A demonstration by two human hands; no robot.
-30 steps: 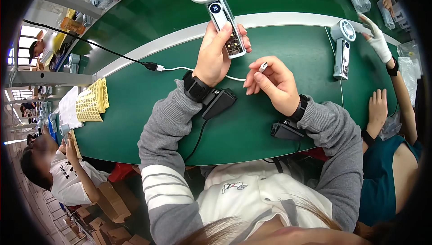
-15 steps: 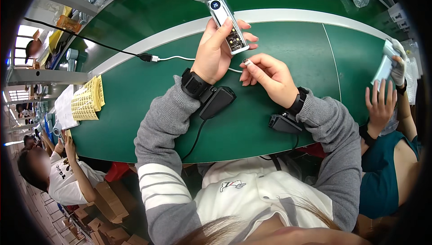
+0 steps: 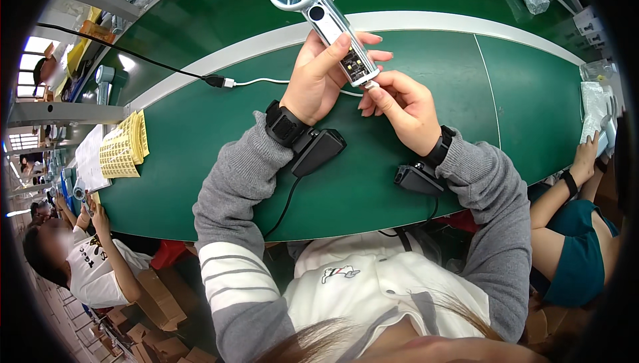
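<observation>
Fan (image 3: 326, 28) in left hand (image 3: 314, 83); yellow sheets (image 3: 122, 148), print illegible.

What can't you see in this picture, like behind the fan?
All in the head view:
- Back of the handheld fan: turned away, partly covered by the left hand.
- Middle of the white cable: hidden behind that hand.
- Whether the plug is inside the fan: too small, and the right hand partly covers it.
- Marks on the yellow sheets: too small.

The green table (image 3: 180, 193) carries yellow sheets (image 3: 120, 150) and white paper (image 3: 87, 153).
</observation>
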